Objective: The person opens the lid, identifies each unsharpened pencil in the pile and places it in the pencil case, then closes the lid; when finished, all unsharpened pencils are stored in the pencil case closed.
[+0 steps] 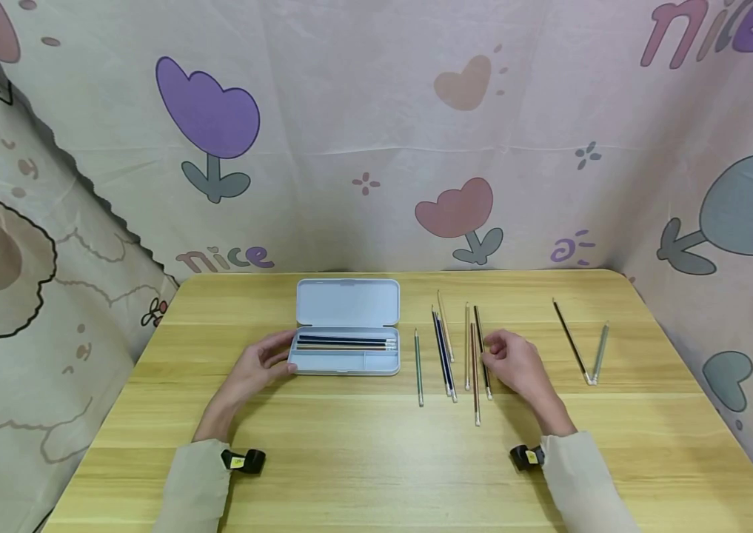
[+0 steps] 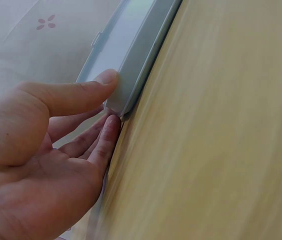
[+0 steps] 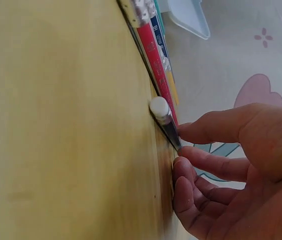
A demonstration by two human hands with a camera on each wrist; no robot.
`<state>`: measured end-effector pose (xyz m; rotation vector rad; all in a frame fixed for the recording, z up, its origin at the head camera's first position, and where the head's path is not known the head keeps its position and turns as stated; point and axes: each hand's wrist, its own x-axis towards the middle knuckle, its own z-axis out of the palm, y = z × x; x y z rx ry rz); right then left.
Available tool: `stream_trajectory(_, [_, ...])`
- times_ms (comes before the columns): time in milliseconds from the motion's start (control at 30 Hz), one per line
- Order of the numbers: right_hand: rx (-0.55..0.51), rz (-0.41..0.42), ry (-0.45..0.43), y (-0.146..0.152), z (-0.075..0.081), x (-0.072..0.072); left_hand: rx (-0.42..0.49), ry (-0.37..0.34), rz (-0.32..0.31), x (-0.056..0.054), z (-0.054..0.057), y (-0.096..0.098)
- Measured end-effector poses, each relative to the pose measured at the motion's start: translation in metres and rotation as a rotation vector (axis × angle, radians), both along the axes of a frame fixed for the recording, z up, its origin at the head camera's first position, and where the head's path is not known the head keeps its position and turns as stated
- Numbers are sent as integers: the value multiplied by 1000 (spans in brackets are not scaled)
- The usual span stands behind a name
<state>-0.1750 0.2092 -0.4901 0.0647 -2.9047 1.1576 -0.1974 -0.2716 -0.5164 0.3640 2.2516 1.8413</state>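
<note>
At far left, a printed cloth (image 1: 16, 370) hangs beside the table (image 1: 363, 459). A light sleeve (image 1: 196, 481) covers the left forearm, with a black wrist camera (image 1: 254, 462) at the cuff.

The left hand (image 1: 258, 368) has its grip on the left end of the pale blue pencil case (image 1: 329, 362): thumb on the top edge, other fingers against the end. The lid (image 1: 348, 302) lies back on the far side. Several dark pencils (image 1: 343, 340) and a brownish one lie in the long rear compartment, eraser ends to the right; a divider splits the front section.

Right of the case, loose on the table: a green pencil (image 1: 419, 370), a close group of dark blue pencils (image 1: 443, 355), a yellow pencil (image 1: 443, 314) just beyond these, a natural-wood pencil (image 1: 466, 348) and a reddish-brown pencil (image 1: 475, 385).

Next stands the black pencil (image 1: 486, 385), its white eraser end toward the person. The grip of the right hand (image 1: 517, 364) pinches it between thumb and index finger; its eraser end is close to the table. Whether it is lifted cannot be told.

Well apart at right, another black pencil (image 1: 571, 337) and a grey-green pencil (image 1: 601, 352) form a V, their near ends together.
</note>
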Motion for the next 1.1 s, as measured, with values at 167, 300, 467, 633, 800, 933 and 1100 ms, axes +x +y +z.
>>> stream_trajectory(167, [20, -11, -5, -1, 2, 1, -1, 4, 1, 0, 0, 0])
stream_trajectory(300, [29, -41, -19, 1, 3, 1, -7, 5, 4, -1, -1, 1])
stream_trajectory(467, [60, -81, -19, 6, 2, 0, -8, 9, 5, -2, -1, 0])
stream_trajectory(633, [113, -91, 2, 5, 2, 1, -9, 10, 2, -2, -2, 0])
stream_trajectory(800, [128, -117, 15, 5, 1, 1, -8, 18, -1, -1, -2, -1])
stream_trajectory(933, [163, -130, 36, 6, 1, 3, -10, 21, -1, -1, -2, -1])
stream_trajectory(1100, [203, -121, 66, 8, 1, 3, -13, 19, -1, -1, -1, 0])
